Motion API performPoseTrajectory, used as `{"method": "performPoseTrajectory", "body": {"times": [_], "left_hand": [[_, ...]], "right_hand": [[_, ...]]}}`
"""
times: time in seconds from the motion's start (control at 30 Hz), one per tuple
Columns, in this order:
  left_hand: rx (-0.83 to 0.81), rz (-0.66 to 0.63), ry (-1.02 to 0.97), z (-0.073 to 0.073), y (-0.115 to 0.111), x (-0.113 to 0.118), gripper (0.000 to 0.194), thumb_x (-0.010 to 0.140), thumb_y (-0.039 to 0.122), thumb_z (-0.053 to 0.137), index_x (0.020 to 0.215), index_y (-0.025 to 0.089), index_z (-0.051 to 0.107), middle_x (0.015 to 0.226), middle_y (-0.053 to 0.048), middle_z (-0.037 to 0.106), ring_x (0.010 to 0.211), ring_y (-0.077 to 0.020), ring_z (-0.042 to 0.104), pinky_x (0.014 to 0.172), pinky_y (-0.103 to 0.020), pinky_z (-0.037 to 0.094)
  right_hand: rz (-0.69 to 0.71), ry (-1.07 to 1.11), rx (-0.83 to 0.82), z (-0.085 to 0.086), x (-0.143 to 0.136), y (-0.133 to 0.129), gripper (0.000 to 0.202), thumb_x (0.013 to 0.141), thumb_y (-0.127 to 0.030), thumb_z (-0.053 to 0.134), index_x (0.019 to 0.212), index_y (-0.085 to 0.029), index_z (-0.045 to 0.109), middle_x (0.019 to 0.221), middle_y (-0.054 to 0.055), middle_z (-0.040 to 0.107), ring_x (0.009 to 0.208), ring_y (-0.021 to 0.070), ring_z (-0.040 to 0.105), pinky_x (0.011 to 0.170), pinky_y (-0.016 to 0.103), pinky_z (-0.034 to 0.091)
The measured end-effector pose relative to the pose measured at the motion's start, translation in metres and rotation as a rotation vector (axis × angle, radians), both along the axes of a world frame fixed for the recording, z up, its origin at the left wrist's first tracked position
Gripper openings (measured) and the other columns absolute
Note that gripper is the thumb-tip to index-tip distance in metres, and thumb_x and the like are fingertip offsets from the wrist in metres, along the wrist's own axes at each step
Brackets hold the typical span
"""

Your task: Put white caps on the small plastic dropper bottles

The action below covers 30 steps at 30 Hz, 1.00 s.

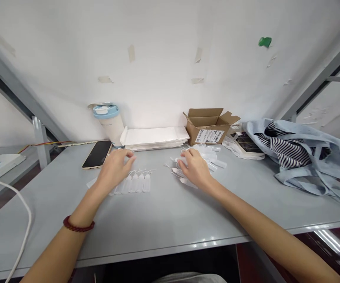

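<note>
My left hand (115,168) hovers over the left end of a row of small white tags (139,183) with thin looped strings at their tops. Its thumb and index finger are apart, and I see nothing between them. The palm covers some of the row. My right hand (195,168) rests at a loose pile of small translucent plastic tubes (217,162), fingers bent down. Its thumb and fingertips close on one whitish tube (182,160). Several white tags (188,182) with strings lie under and beside this hand, partly hidden by it.
Along the wall stand a blue-lidded cup (111,125), a stack of white paper envelopes (158,136) and an open cardboard box (209,131). A phone (98,154) lies left. A light blue cloth bag (311,157) covers the right side. A white cable (25,220) crosses the left edge.
</note>
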<state>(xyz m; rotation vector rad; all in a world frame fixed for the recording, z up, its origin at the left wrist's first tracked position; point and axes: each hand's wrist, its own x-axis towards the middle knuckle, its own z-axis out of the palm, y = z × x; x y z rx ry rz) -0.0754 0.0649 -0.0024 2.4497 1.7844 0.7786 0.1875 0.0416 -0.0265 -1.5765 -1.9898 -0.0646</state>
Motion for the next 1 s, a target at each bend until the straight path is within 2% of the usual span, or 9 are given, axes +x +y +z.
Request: {"method": "performPoseTrajectory", "body": {"times": [0.1,0.2,0.33,0.5,0.77,0.9,1.0], "left_hand": [[-0.041,0.176,0.128,0.003,0.009,-0.024,0.021,0.085,0.025,0.042,0.087,0.018,0.062,0.092,-0.009,0.068,0.089,-0.0283,0.058,0.072,-0.038,0.045],[-0.066,0.244,0.18,0.001,0.014,-0.039,0.026,0.083,0.016,0.039,0.089,0.015,0.063,0.09,-0.012,0.068,0.089,-0.0313,0.059,0.071,-0.04,0.046],[-0.085,0.247,0.227,-0.006,0.021,-0.046,0.029,0.079,0.011,0.042,0.093,0.015,0.067,0.091,-0.013,0.066,0.091,-0.0332,0.06,0.076,-0.041,0.046],[-0.117,0.186,0.248,-0.018,0.032,-0.042,0.03,0.077,0.013,0.046,0.097,0.015,0.068,0.1,-0.013,0.066,0.094,-0.0295,0.061,0.08,-0.036,0.046],[-0.199,0.152,0.295,-0.023,0.035,-0.038,0.028,0.074,0.011,0.046,0.089,0.017,0.069,0.094,-0.011,0.069,0.091,-0.0258,0.063,0.074,-0.03,0.047],[-0.217,0.163,0.307,-0.024,0.035,-0.039,0.028,0.073,0.011,0.046,0.09,0.016,0.068,0.095,-0.013,0.068,0.091,-0.0268,0.064,0.073,-0.03,0.046],[-0.216,0.167,0.299,-0.024,0.033,-0.039,0.025,0.072,0.011,0.046,0.085,0.013,0.068,0.091,-0.015,0.068,0.088,-0.0276,0.064,0.072,-0.031,0.046]], "right_hand": [[-0.027,-0.121,0.021,-0.005,0.0,0.001,0.018,0.084,-0.016,0.047,0.097,-0.011,0.058,0.104,0.016,0.055,0.097,0.0267,0.05,0.076,0.034,0.04],[0.026,-0.132,0.081,-0.006,-0.005,-0.005,0.017,0.085,-0.015,0.045,0.097,-0.012,0.057,0.106,0.015,0.054,0.098,0.0258,0.049,0.078,0.035,0.039],[0.155,-0.122,0.096,-0.001,-0.019,-0.017,0.016,0.087,-0.018,0.044,0.097,-0.014,0.056,0.103,0.012,0.058,0.095,0.0227,0.053,0.079,0.034,0.036],[0.294,-0.117,-0.098,0.005,-0.044,-0.025,0.021,0.092,-0.024,0.041,0.086,-0.015,0.058,0.085,0.007,0.065,0.074,0.0162,0.057,0.078,0.033,0.034],[0.23,-0.187,-0.307,0.006,-0.081,-0.02,0.03,0.09,-0.037,0.04,0.086,-0.014,0.06,0.086,0.012,0.067,0.071,0.0209,0.06,0.057,0.029,0.032],[0.21,-0.151,-0.398,0.004,-0.085,-0.015,0.033,0.086,-0.037,0.042,0.069,-0.015,0.06,0.067,0.011,0.065,0.059,0.0199,0.058,0.049,0.028,0.027],[0.203,-0.065,-0.448,0.003,-0.082,-0.013,0.04,0.084,-0.039,0.045,0.052,-0.017,0.054,0.053,0.008,0.057,0.048,0.0158,0.051,0.045,0.027,0.023]]}}
